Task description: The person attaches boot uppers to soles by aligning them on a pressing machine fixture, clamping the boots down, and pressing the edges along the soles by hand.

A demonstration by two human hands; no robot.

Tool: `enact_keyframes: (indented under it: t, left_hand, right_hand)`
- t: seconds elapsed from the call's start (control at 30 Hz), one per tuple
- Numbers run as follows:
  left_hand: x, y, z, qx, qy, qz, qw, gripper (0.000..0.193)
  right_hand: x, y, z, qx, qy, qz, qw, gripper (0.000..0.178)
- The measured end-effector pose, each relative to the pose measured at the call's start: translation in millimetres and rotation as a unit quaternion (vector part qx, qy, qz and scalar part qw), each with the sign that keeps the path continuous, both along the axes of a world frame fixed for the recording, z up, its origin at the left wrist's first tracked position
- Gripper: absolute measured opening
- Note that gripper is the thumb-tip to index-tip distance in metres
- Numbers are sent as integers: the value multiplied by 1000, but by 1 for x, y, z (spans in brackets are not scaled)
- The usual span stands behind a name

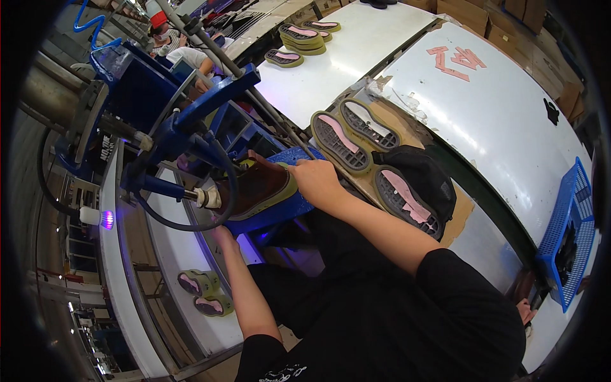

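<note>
A blue machine [210,105] fills the left of the frame, a violet-lit lamp [97,218] at its lower side and two olive soles [212,306] resting on a white surface in the lower left. A black hose [184,227] loops in front of the machine, and a padded rod end [208,197] stands at the toe of a brown shoe [254,181] seated left of centre on a blue platform [289,213]. The worker's left hand [224,237] reaches in by the toe, its fingers hidden; whether it grasps anything cannot be told. At the heel, the right hand [317,181] has its fingers curled, apparently gripping the shoe. The step in hand looks to be steadying the shoe under the machine; the next move would call for keeping it aligned and fingers clear of the rod, with hose and machine frame crowding the left side. More soles [302,43] sit at upper centre, while three soles [337,143] with pale inlays lie right of centre around a black cap [407,164], close to the right forearm. Pink strips [468,58] lie at upper right; another person's hand [524,312] shows at lower right, near a blue basket [560,210].
</note>
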State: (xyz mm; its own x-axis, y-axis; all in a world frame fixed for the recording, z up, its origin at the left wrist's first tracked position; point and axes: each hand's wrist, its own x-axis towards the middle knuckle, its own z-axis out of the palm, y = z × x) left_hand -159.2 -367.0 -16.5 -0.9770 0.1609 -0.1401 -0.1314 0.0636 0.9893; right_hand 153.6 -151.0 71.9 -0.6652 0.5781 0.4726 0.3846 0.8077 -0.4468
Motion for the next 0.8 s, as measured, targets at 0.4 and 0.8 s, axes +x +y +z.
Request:
enact_keyframes:
  t: [0.4,0.8]
  left_hand:
    - [32,-35,-8,-19,-89,3,996,47]
    - [185,-83,34,14,-179,-89,980,41]
  right_hand:
    - [-18,4,-3,6,43,-5,999,15]
    - [-53,34,-8,-1,3,16,1000,30]
